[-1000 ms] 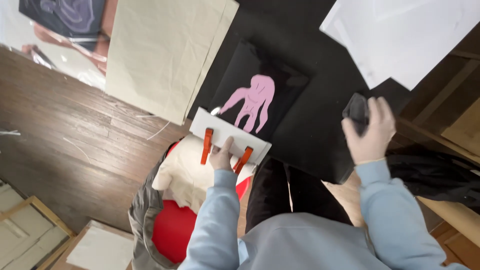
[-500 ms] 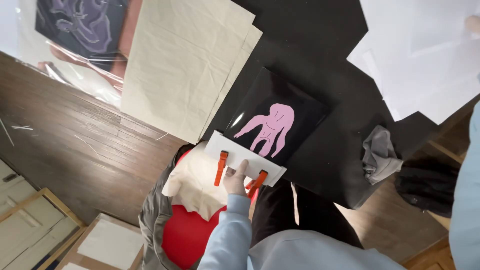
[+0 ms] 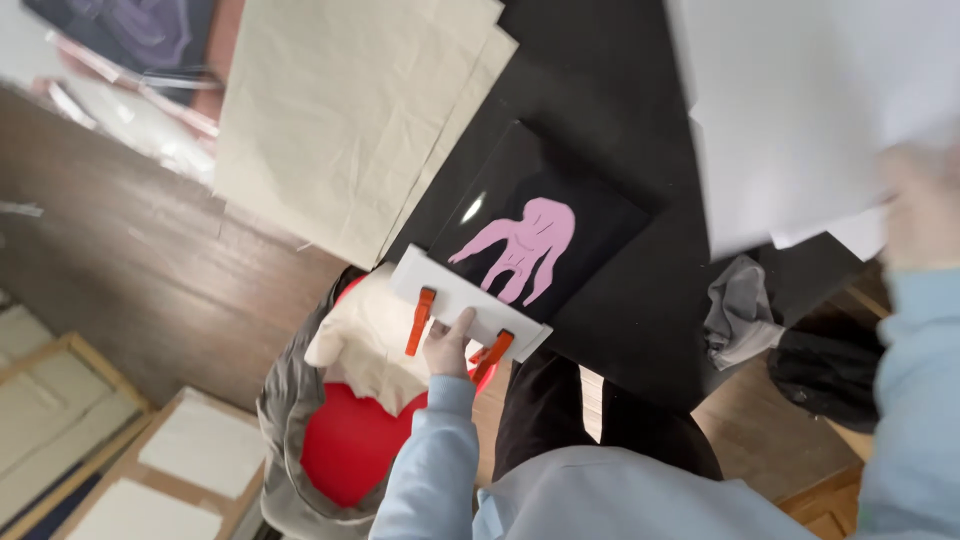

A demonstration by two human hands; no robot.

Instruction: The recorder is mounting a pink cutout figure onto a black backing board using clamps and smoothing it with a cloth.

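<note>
Reaching now w/ right hand (image 3: pixel 925 205) up onto white sheets (image 3: pixel 800 110), grey rag (image 3: pixel 738 308) dropped beside; grip blurred, can't tell. Left hand (image 3: pixel 449 345) still pinching clamped white board (image 3: pixel 468 300).

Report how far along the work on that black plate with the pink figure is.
Done, by the look of it: the pink figure sits on the black plate, and two orange clamps grip the white strip at its near edge. In hand: the left hand rests on that strip, while the right hand, blurred, is up at the white sheets. Left: no sheet lies on the plate yet.
</note>
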